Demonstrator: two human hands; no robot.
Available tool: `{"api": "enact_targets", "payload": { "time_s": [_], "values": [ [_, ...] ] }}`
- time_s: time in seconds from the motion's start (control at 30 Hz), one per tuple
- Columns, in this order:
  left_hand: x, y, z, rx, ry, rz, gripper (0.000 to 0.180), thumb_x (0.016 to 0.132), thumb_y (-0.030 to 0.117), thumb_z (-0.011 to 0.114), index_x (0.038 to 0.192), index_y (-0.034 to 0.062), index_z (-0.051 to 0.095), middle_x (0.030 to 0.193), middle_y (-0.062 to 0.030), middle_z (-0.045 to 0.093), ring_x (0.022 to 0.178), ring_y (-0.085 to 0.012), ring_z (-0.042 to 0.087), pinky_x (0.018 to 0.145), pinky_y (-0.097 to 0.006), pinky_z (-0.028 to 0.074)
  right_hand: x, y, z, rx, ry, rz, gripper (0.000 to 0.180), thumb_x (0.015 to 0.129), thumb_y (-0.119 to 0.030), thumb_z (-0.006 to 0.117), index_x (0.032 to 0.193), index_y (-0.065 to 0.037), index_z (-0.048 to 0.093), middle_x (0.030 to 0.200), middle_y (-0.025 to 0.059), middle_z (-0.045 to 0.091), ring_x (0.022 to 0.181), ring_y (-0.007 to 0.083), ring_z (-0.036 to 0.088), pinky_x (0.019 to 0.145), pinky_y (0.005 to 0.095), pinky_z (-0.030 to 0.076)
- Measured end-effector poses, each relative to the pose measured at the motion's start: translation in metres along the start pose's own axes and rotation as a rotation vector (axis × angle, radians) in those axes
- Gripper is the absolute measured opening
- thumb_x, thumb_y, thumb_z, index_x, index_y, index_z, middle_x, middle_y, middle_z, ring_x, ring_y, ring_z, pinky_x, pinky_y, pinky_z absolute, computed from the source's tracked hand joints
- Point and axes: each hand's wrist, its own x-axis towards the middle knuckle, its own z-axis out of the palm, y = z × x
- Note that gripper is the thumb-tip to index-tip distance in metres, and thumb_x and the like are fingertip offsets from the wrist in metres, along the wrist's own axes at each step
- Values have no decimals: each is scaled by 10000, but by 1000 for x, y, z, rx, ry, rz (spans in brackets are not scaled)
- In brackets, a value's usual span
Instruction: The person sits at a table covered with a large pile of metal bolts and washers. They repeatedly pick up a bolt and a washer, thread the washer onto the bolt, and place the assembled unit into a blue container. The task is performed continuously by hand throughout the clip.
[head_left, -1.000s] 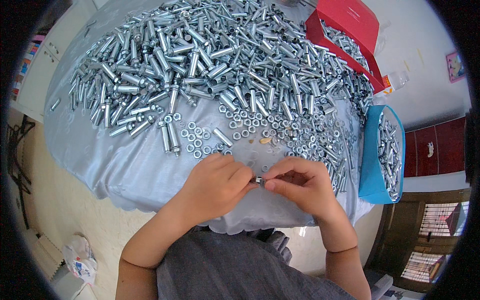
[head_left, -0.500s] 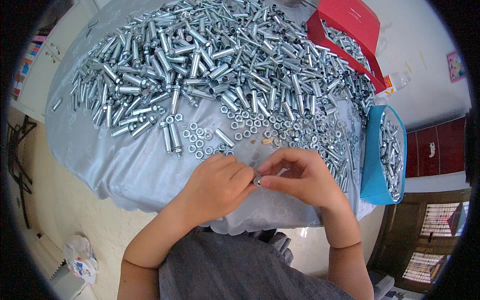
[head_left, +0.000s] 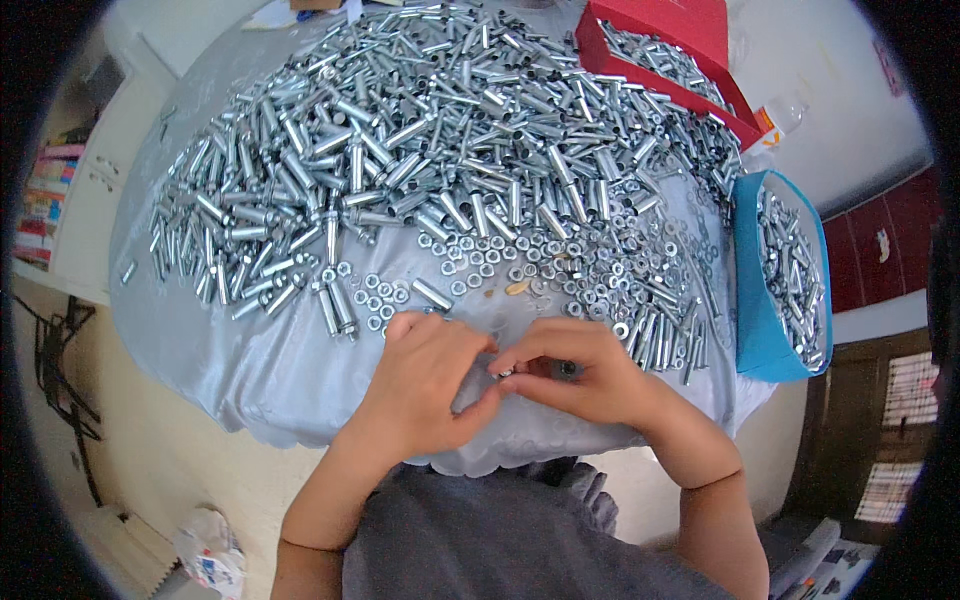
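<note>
I see the right hand (head_left: 590,370) pinching a small metal part (head_left: 506,373) between thumb and forefinger, over the near edge of the table. The fingertips cover most of it, so I cannot tell from here whether it is a nut or the end of a bolt. Deeper in the same hand a dark round end (head_left: 568,368) shows between the fingers; whatever it belongs to is hidden from me.

The left hand (head_left: 425,370) is close beside that pinch, its thumb and forefinger apart with a gap between them. Its back faces my camera and the other fingers curl out of sight, so I cannot tell whether it grips anything.

Just beyond the hands I make out a loose metal sleeve (head_left: 431,294), a tan flake (head_left: 517,288) and scattered hex nuts (head_left: 470,255). To the right of these, washers blur together with long thin bolts (head_left: 655,335). Behind them spreads a heap of shiny sleeves and bolts (head_left: 420,140), too tangled for me to separate at the far side.

At the right, a blue box (head_left: 757,330) and a red box (head_left: 712,30) hold more metal pieces; the top edge of my view cuts off the red one. A clear bottle (head_left: 787,113) beyond is partly hidden. The pale tablecloth (head_left: 250,370) bends with the lens.
</note>
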Motion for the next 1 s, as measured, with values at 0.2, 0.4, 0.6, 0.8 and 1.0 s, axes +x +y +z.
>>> {"api": "enact_targets", "payload": {
  "time_s": [0.2,0.4,0.6,0.8,1.0],
  "values": [
    [-17,-11,2,-425,159,-239,224,776,10,432,999,3,447,755,-58,454,656,-138,409,667,-273,345,-1,-2,1,33,9,-11,166,759,-75,636,924,-56,630,755,62,581,590,139,542,533,251,438],
    [-4,10,-2,-444,189,-259,178,839,-60,419,1010,-13,424,856,-120,520,731,-134,514,669,-234,422,-5,5,3,28,22,-100,166,781,-90,605,946,-67,613,738,68,554,574,162,542,528,273,447],
    [-5,10,6,-782,294,-293,415,693,-163,601,1026,-22,398,915,-170,561,806,-217,615,701,-294,514,-7,6,5,61,-13,-108,162,779,-89,597,938,-63,602,760,76,551,597,178,558,545,286,457],
    [-12,15,0,-974,313,-273,468,669,-161,631,1034,-26,369,910,-195,577,806,-243,632,676,-290,530,-8,2,2,39,-41,-86,153,769,-88,603,917,-54,599,788,80,553,629,189,567,560,289,461],
    [-6,25,8,-874,264,-380,456,670,-150,640,1022,-31,375,941,-238,586,828,-257,631,723,-306,534,-8,10,7,44,105,-171,185,732,-23,635,913,-8,601,902,94,552,728,182,572,611,266,471]
  ]
}}
